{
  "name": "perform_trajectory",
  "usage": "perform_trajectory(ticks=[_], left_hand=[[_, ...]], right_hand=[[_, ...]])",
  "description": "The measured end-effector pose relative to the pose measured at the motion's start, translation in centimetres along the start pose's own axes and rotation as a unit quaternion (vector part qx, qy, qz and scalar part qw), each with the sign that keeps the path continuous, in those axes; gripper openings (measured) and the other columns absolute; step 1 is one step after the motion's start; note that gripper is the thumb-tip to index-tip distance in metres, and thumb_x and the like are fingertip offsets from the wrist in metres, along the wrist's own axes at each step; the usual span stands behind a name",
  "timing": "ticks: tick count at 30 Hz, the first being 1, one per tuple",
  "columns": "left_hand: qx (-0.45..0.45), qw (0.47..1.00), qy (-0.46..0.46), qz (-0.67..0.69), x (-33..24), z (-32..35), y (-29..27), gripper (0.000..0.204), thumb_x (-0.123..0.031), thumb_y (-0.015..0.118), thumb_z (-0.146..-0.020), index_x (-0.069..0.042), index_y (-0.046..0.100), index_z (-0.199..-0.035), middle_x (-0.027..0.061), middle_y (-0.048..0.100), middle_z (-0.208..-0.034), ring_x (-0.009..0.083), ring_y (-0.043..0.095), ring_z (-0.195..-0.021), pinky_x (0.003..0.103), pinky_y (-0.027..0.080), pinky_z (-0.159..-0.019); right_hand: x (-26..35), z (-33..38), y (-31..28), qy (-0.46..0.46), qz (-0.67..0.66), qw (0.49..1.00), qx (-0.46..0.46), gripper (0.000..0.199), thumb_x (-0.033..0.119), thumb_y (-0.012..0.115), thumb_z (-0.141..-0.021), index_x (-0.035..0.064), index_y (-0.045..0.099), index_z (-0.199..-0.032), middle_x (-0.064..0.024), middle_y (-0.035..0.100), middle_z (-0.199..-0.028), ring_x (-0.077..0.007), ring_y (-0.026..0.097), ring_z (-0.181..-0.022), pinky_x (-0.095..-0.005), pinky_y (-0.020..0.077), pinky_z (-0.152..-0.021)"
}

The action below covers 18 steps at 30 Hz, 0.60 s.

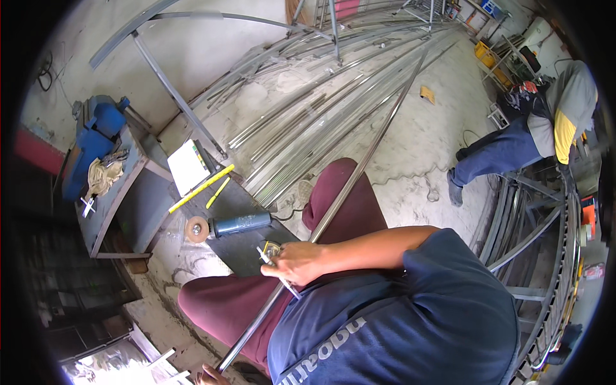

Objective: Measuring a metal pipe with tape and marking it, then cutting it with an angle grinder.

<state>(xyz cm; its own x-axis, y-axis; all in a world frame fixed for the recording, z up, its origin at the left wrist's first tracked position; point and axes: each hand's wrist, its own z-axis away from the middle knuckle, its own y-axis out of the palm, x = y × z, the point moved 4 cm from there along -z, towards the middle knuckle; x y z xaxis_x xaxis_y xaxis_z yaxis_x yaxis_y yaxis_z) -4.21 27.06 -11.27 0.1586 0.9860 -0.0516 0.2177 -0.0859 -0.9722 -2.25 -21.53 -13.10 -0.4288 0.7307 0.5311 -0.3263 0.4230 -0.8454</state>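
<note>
A long shiny metal tube (346,192) runs slantwise across my lap, from the lower edge toward the far floor. My left hand (212,376), partly cut off at the lower edge, has its fingers closed on the near end. Over the tube, my right hand (296,263) grips a silvery tool with a straight bar (292,290); a round yellow-edged part shows beside its fingers. Just beyond lies an angle grinder (242,223) with a brown disc, on a dark board (240,249). Farther along that board are a yellow stick (202,188), a short yellow marker (219,192) and white paper (188,168).
Many metal bars (327,115) cover the floor ahead. At left, a blue vise (99,122) and a rag (102,174) sit on a metal bench (131,173). A grey metal frame (176,96) stands behind. A co-worker (513,147) bends over metal framework (529,240) at right.
</note>
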Motion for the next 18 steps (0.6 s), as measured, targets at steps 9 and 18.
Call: perform_trajectory(ticks=[9, 18], left_hand=[[0.04, 0.978, 0.172, 0.109, -14.3, -5.3, -2.4, 0.032, -0.028, 0.082, -0.081, -0.011, 0.058, -0.068, 0.0098, 0.06, -0.064, 0.0328, 0.059, -0.067, 0.047, 0.047, -0.071], [-0.012, 0.953, 0.274, 0.128, -19.8, -6.7, -2.4, 0.026, -0.029, 0.078, -0.082, -0.011, 0.061, -0.089, 0.005, 0.058, -0.08, 0.0262, 0.057, -0.087, 0.04, 0.047, -0.086]], right_hand=[[-3.1, 2.8, -2.8, 0.1, -0.05, 0.991, -0.069, 0.042, 0.008, 0.077, -0.079, 0.0052, 0.055, -0.114, -0.0197, 0.069, -0.095, -0.0409, 0.072, -0.083, -0.0511, 0.0559, -0.071], [-4.1, 3.1, -3.4, 0.191, -0.021, 0.98, -0.048, 0.05, 0.016, 0.088, -0.075, 0.0117, 0.051, -0.107, -0.0166, 0.07, -0.082, -0.0467, 0.07, -0.08, -0.0567, 0.0537, -0.07]])
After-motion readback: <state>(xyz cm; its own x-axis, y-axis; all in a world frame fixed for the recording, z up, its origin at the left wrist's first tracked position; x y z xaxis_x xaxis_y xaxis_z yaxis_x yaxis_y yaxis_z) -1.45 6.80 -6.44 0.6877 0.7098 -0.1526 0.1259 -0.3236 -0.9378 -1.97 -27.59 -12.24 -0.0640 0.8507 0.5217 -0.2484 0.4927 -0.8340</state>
